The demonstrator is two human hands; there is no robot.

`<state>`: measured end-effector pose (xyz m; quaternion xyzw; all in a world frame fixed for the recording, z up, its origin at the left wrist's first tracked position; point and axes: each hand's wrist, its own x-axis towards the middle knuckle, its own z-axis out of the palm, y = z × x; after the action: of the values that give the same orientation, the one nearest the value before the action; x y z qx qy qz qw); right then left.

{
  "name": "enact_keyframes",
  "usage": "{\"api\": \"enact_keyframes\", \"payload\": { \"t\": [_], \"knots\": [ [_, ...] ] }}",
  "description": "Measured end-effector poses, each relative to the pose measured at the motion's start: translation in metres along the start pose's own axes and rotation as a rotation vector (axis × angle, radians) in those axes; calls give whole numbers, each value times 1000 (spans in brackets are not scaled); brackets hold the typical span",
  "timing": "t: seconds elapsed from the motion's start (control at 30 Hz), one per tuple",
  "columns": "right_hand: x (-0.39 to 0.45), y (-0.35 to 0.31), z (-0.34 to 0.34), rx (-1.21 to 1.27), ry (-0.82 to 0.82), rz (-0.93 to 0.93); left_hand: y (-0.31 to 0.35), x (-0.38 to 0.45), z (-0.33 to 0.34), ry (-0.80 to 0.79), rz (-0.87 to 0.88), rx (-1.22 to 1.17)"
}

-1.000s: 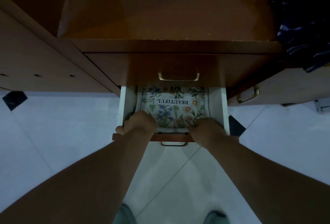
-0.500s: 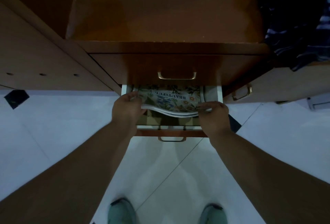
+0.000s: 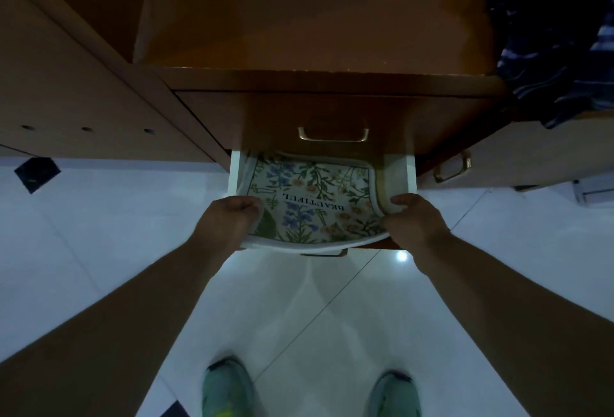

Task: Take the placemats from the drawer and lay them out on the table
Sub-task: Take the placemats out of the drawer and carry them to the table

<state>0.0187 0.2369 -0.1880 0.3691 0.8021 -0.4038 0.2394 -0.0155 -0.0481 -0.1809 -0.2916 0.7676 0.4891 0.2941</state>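
Observation:
A stack of floral placemats [image 3: 315, 207] printed with the word BEAUTIFUL is lifted partly out of the open white-sided drawer [image 3: 410, 174]. My left hand [image 3: 229, 217] grips the stack's near left corner. My right hand [image 3: 413, 217] grips its near right corner. The mats sag in the middle, and their near edge overhangs the drawer front. Their far edge is still under the closed drawer above. How many mats are in the stack is not visible.
A closed brown drawer with a brass handle [image 3: 333, 135] sits directly above the open one. A cabinet door with a brass handle [image 3: 453, 169] is to the right. Dark patterned cloth [image 3: 561, 34] hangs at upper right. White floor tiles and my two green shoes [image 3: 229, 386] are below.
Both hands took hold of the mats lying flat in the drawer, lifted them, and have now drawn them up and toward me over the drawer front.

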Motion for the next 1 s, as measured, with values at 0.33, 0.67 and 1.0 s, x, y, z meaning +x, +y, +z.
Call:
{"api": "enact_keyframes", "payload": {
  "t": [0.33, 0.67, 1.0],
  "knots": [
    [-6, -6, -21, -25, -273, 235, 13, -13, -14, -277, -142, 142],
    [-55, -20, -25, -102, -383, 17, 17, -49, -14, -216, 72, 100],
    [-153, -61, -92, -156, -393, -30, 74, -157, -44, -277, 226, 204]
  ]
}}
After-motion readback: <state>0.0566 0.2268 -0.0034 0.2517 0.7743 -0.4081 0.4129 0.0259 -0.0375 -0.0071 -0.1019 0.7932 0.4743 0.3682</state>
